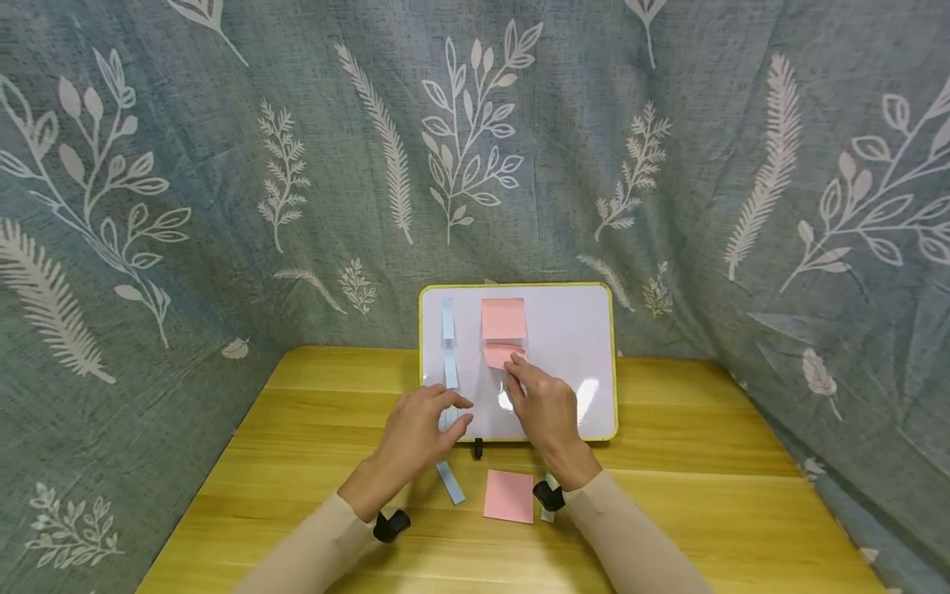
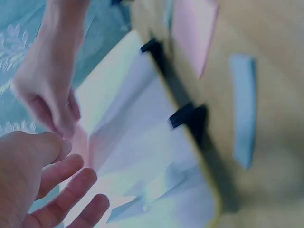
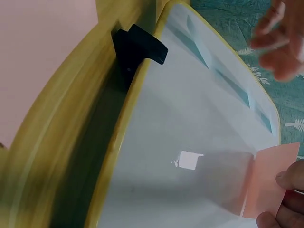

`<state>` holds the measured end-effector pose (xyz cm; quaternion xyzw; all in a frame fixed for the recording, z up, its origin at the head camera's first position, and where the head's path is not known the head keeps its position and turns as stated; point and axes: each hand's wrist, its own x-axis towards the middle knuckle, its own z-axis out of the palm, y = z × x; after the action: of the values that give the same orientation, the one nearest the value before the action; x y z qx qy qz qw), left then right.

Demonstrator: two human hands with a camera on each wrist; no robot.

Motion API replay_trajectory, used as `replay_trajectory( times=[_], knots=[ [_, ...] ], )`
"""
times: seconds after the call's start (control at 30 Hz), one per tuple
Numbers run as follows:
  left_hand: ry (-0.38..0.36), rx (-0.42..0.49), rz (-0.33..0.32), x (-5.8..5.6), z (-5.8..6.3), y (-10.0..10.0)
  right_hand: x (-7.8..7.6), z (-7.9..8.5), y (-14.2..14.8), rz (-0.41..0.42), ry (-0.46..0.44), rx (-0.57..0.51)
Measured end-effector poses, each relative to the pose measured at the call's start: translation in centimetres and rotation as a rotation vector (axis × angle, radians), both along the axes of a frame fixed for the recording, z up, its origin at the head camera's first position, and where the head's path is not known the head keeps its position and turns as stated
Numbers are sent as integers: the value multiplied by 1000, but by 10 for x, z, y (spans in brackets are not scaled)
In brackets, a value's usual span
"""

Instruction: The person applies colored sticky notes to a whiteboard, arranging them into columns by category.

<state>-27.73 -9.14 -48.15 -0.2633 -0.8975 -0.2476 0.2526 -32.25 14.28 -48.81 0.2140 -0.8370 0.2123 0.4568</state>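
A whiteboard [image 1: 557,346] with a yellow frame stands propped upright on the table. My right hand [image 1: 545,408] pinches a pink sticky note [image 3: 266,175] against the board, just beneath another pink sticky note [image 1: 503,318]. In the right wrist view the held note bends out from the board's surface. My left hand [image 1: 426,425] hovers before the board's lower left, thumb and fingers apart and loosely curved, holding nothing. Pale blue strips [image 1: 450,369] run down the board's left side; the left hand partly covers the lowest one.
On the wooden table [image 1: 334,462] lie a blue strip [image 1: 450,483] and a pink sticky pad [image 1: 509,497]. A pale strip [image 1: 547,516] is partly hidden by the right wrist. Black clips [image 3: 137,50] grip the board's lower edge. Patterned cloth [image 1: 475,206] hangs behind.
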Motion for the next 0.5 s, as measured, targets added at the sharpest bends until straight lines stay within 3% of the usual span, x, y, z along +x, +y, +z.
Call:
replay_trajectory(
  times=[0.27,0.5],
  knots=[
    [60,106,63,-26,26,-8,-2,-3,-4,-22,-23,3],
    [64,108,116,-43,37,-5,-2,-6,-4,-25,-57,3]
  ],
)
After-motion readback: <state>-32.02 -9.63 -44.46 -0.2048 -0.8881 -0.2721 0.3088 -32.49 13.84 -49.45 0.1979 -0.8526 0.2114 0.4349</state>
